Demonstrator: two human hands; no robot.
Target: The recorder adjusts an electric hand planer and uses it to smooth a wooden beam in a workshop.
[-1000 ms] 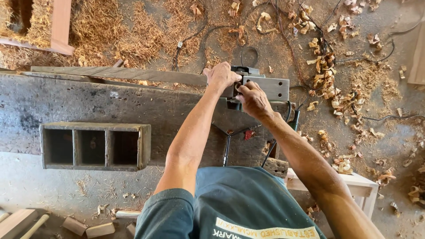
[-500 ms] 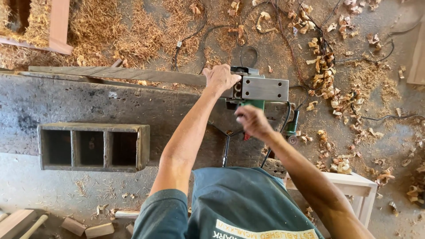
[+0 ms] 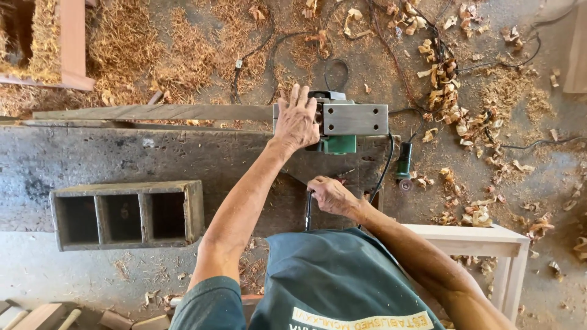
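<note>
My left arm reaches far out across the bench (image 3: pixel 122 159), elbow nearly straight, and my left hand (image 3: pixel 298 122) lies flat, palm down, on the left end of the electric planer (image 3: pixel 348 125), fingers (image 3: pixel 296 98) spread wide and pointing away from me, pressing rather than gripping. The planer is turned sole up, its grey metal plate facing me over a green body, at the far right part of the bench, touching the right end of a long grey plank (image 3: pixel 153 112) that runs along the far edge. My right arm is bent close to my body, and my right hand (image 3: pixel 329 195) sits nearer me, fingers curled shut around the top of a thin dark tool (image 3: pixel 308 211) that stands against the near side of the bench; I cannot tell what kind of tool it is. A black cord (image 3: pixel 385 168) drops from the planer on the right. To the left on the bench rests a wooden box with three compartments (image 3: pixel 125 214). Wood shavings (image 3: pixel 128 49) cover the floor beyond.
</note>
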